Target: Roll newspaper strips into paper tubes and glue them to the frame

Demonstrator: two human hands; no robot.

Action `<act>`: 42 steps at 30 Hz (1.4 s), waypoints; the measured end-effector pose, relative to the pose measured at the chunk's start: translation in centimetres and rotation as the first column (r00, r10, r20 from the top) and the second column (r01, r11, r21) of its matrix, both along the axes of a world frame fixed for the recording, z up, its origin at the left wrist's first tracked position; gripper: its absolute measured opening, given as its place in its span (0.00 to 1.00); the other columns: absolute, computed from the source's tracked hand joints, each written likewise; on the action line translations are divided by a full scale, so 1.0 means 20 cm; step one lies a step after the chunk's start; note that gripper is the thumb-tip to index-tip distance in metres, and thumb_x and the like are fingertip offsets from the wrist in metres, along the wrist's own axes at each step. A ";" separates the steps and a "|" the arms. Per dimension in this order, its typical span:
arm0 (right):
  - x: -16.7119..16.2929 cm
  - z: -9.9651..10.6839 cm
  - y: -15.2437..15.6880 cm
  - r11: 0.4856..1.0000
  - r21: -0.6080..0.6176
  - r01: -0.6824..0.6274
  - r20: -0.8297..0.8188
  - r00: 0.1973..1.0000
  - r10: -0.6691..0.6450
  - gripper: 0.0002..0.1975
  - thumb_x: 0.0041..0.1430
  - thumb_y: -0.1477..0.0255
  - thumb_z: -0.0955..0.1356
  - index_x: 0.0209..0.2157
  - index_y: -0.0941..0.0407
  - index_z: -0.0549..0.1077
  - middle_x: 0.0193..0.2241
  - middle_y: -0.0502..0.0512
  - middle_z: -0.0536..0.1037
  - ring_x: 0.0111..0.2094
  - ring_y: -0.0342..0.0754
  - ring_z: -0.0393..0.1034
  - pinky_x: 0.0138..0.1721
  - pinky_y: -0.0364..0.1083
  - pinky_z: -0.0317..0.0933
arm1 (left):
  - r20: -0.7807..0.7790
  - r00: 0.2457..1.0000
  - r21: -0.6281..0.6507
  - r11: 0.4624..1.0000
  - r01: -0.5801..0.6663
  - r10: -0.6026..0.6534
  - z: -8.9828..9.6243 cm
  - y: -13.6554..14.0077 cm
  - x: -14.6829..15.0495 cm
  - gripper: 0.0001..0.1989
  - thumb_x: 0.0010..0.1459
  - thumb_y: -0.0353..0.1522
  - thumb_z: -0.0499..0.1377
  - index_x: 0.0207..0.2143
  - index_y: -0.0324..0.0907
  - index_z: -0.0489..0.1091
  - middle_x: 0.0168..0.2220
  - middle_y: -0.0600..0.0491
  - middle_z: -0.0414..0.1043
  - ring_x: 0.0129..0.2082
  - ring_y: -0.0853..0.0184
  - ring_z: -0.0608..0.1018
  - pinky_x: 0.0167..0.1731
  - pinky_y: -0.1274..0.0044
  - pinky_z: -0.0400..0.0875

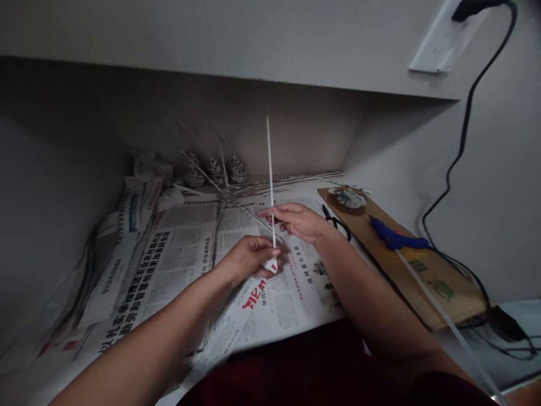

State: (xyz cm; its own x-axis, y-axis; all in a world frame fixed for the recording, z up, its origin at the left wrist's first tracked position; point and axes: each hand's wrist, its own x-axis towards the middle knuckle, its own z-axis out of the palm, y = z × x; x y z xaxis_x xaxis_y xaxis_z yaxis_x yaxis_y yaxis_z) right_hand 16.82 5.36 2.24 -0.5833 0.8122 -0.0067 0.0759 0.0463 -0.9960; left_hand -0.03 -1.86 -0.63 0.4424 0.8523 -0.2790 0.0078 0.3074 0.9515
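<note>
My left hand [253,259] is closed around the lower end of a thin white stick [270,169], which stands nearly upright. Wrapped at that end, between thumb and fingers, is a piece of white paper [271,265] with red print. Higher up, my right hand [300,220] has its fingertips around the same stick, the forefinger reaching past it to the left. Behind the hands, several thin paper rods [203,173] spread outward from a small woven centre [227,195]. Newspaper sheets [177,225] lie beneath both hands.
A blue glue gun [397,234] with a long clear glue stick rests on cardboard [443,299] at right. Black-handled scissors [338,223] lie beside it. Several woven paper shapes [237,168] stand at the back, under a low overhang [236,45]. A black cord [465,124] hangs at right.
</note>
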 end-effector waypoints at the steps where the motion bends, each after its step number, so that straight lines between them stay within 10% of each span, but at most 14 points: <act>1: -0.01 -0.02 -0.01 1.000 0.002 0.029 -0.022 0.999 -0.029 0.19 0.57 0.57 0.68 0.42 0.54 0.79 0.42 0.55 0.77 0.34 0.43 0.65 0.31 0.41 0.55 | -0.021 1.000 0.000 1.000 0.000 0.000 0.00 0.00 0.00 0.14 0.49 0.39 0.65 0.34 0.37 0.74 0.30 0.49 0.76 0.30 0.67 0.77 0.28 0.75 0.73; 10: -0.01 -0.12 0.02 0.975 -0.068 0.213 -0.128 0.967 -0.220 0.13 0.44 0.60 0.75 0.25 0.56 0.79 0.29 0.52 0.78 0.29 0.42 0.62 0.32 0.43 0.53 | -0.145 0.989 -0.036 0.999 0.012 -0.017 0.01 0.00 0.02 0.11 0.47 0.37 0.65 0.27 0.36 0.76 0.28 0.49 0.76 0.26 0.69 0.74 0.27 0.75 0.71; 31: 0.01 -0.05 -0.03 0.954 0.169 0.249 0.103 0.958 -0.268 0.21 0.52 0.53 0.69 0.30 0.58 0.79 0.12 0.45 0.59 0.16 0.39 0.49 0.18 0.42 0.41 | -0.180 0.984 0.035 0.999 0.016 -0.009 0.00 0.00 0.01 0.11 0.48 0.39 0.64 0.30 0.39 0.77 0.31 0.49 0.77 0.30 0.65 0.76 0.27 0.74 0.73; 42: 0.03 -0.12 0.00 1.000 -0.026 0.014 -0.059 0.998 -0.016 0.15 0.50 0.60 0.73 0.33 0.58 0.80 0.33 0.55 0.79 0.28 0.41 0.64 0.28 0.42 0.56 | -0.082 0.996 0.012 1.000 0.026 -0.025 0.02 0.00 0.01 0.11 0.49 0.38 0.65 0.31 0.38 0.76 0.32 0.48 0.76 0.31 0.66 0.76 0.29 0.74 0.74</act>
